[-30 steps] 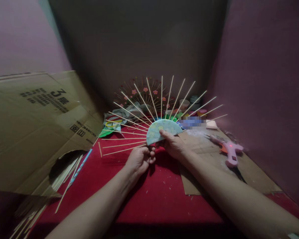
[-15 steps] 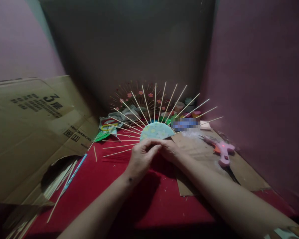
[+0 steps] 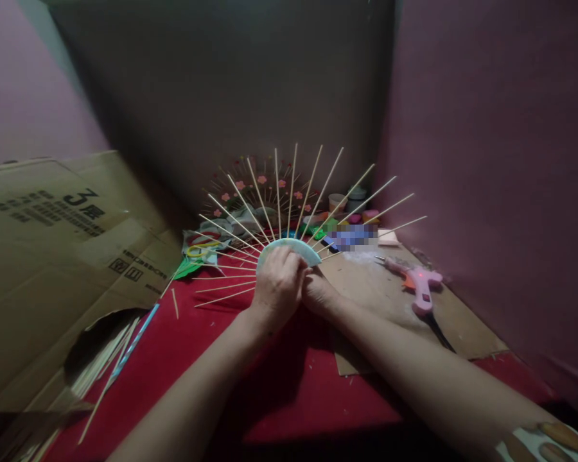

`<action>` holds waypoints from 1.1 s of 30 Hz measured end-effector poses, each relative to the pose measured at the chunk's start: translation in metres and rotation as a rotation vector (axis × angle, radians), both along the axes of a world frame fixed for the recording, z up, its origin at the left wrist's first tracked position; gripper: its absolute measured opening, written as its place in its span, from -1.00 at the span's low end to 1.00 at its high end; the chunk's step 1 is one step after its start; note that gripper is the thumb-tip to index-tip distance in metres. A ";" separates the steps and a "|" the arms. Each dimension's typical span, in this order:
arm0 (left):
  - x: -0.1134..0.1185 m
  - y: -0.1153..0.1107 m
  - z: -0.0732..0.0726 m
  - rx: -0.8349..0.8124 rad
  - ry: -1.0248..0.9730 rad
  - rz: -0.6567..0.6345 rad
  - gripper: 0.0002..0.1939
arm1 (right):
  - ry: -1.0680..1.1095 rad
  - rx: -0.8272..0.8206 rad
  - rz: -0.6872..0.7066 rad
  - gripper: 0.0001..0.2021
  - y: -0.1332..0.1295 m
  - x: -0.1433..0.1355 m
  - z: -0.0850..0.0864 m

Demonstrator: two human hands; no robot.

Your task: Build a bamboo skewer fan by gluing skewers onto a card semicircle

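Observation:
A pale blue patterned half-disc [image 3: 309, 252] stands upright above the table, with thin wooden sticks [image 3: 262, 197] spreading from its curved edge like a fan. My left hand [image 3: 278, 282] lies over the front of the half-disc with its fingers curled, covering much of the pattern. Close beside it, my right hand [image 3: 319, 294] grips the fan low at its straight edge. The two hands meet at the fingertips, and the exact grip there is hidden.
A pink glue gun [image 3: 421, 285] with a red light lies on a cardboard sheet [image 3: 380, 321] at right. A large cardboard box [image 3: 52, 256] stands at left, with loose sticks [image 3: 103, 359] by its opening. Behind are yellow-handled scissors [image 3: 203, 248] and a flower-decorated stick fan [image 3: 264, 181].
My left hand has moved up from the lower edge onto the front of the half-disc, hiding more of it. The fan has shifted slightly left in view, as has the whole scene.

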State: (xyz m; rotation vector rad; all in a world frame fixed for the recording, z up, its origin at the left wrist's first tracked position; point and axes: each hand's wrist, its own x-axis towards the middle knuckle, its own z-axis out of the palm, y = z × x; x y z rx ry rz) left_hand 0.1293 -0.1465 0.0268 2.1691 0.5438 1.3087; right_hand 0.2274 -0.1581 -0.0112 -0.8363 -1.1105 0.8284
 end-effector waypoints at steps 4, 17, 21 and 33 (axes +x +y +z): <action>-0.030 -0.013 0.016 -0.084 -0.019 -0.035 -0.87 | 0.263 -0.040 0.178 -0.74 0.003 -0.006 -0.004; -0.079 -0.024 -0.012 -0.676 -0.118 -0.162 -0.88 | 0.499 -0.507 0.523 -0.89 0.008 -0.003 -0.017; -0.072 -0.018 -0.022 -0.748 -0.149 -0.123 -0.86 | 0.307 -0.696 0.686 -0.79 0.003 0.004 -0.016; -0.073 -0.011 -0.023 -0.734 -0.117 0.106 -0.75 | 0.054 -0.372 0.431 -0.77 -0.008 -0.001 0.005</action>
